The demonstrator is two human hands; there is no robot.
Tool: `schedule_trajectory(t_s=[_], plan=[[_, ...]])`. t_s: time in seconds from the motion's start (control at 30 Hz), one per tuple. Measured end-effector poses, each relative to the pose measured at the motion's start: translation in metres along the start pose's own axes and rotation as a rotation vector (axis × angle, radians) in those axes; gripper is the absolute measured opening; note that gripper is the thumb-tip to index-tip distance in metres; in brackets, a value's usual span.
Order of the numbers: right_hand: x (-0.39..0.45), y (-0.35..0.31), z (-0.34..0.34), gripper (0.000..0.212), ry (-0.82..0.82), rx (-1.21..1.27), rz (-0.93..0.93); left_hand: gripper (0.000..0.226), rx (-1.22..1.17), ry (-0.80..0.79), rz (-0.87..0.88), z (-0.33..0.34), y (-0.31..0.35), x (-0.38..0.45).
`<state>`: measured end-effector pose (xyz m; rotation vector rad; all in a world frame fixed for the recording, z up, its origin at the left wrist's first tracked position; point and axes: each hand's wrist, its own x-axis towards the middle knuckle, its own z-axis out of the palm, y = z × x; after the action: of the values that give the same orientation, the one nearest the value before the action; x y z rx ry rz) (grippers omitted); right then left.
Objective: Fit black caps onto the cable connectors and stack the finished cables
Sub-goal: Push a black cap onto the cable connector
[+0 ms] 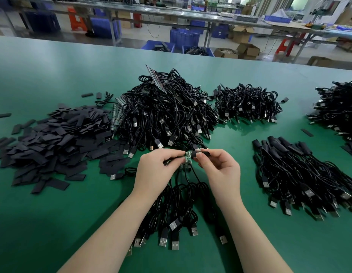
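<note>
Left hand (155,164) pinching green connector board (188,155) above the desk (52,223), right hand (216,164) pinching black cap (203,154) just beside: line up square, slide on fully.

Black cables (167,115) and dark grey caps (52,138) on a green table (52,66), blue crates (185,37) behind.

Left hand (157,166) pinches a green circuit board (188,157); right hand (218,168) pinches a black cap (203,154) beside it.

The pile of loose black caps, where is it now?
In the head view, the pile of black caps lies on the green table, left of the big cable heap.
</note>
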<state>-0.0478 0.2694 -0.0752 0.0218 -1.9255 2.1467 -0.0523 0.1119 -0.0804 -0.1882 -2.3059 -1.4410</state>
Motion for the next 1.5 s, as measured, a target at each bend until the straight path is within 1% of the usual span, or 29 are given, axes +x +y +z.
schedule_trajectory(t_s=[0.17,0.3,0.4,0.5,0.63,0.7,0.8,0.9,1.0,1.2,1.3,1.43,1.5], plan=[[-0.003,-0.002,0.002,0.034,0.009,-0.029,-0.081,0.026,-0.060,-0.038,-0.014,0.000,0.003,0.000],[-0.003,-0.001,0.002,0.030,0.018,-0.006,-0.077,0.034,-0.095,-0.053,-0.023,-0.001,0.004,-0.001],[-0.002,-0.001,0.000,0.029,0.002,-0.001,-0.068,0.044,-0.103,-0.047,-0.030,-0.002,0.004,0.000],[0.000,-0.002,-0.003,0.024,-0.021,-0.006,-0.047,0.049,-0.113,-0.043,-0.045,-0.002,0.004,0.001],[0.004,-0.005,-0.006,0.018,-0.041,-0.009,0.005,0.050,-0.119,-0.056,-0.037,-0.002,0.003,0.001],[0.004,-0.005,-0.008,0.017,-0.047,-0.016,0.003,0.049,-0.118,-0.069,-0.030,-0.002,0.002,0.000],[0.005,-0.008,-0.011,0.017,-0.099,-0.021,0.008,0.048,-0.111,-0.071,-0.025,-0.002,0.003,0.001],[0.007,-0.009,-0.015,0.019,-0.143,-0.026,0.038,0.048,-0.108,-0.073,-0.021,-0.002,0.004,0.001],[0.008,-0.008,-0.017,0.016,-0.154,-0.040,0.075,0.046,-0.118,-0.075,-0.022,-0.002,0.004,0.000],[0.006,-0.009,-0.014,0.018,-0.128,-0.031,0.010,0.048,-0.097,-0.064,-0.004,-0.003,0.004,0.001],[0.006,-0.007,-0.013,0.019,-0.122,-0.075,-0.039,0.049,-0.100,-0.060,-0.005,-0.003,0.003,0.001],[0.007,-0.006,-0.016,0.022,-0.140,-0.092,-0.018,0.047,-0.114,-0.065,-0.009,-0.003,0.002,0.002],[0.008,-0.005,-0.017,0.020,-0.123,-0.094,-0.001,0.045,-0.112,-0.072,0.001,-0.003,0.003,0.001]])
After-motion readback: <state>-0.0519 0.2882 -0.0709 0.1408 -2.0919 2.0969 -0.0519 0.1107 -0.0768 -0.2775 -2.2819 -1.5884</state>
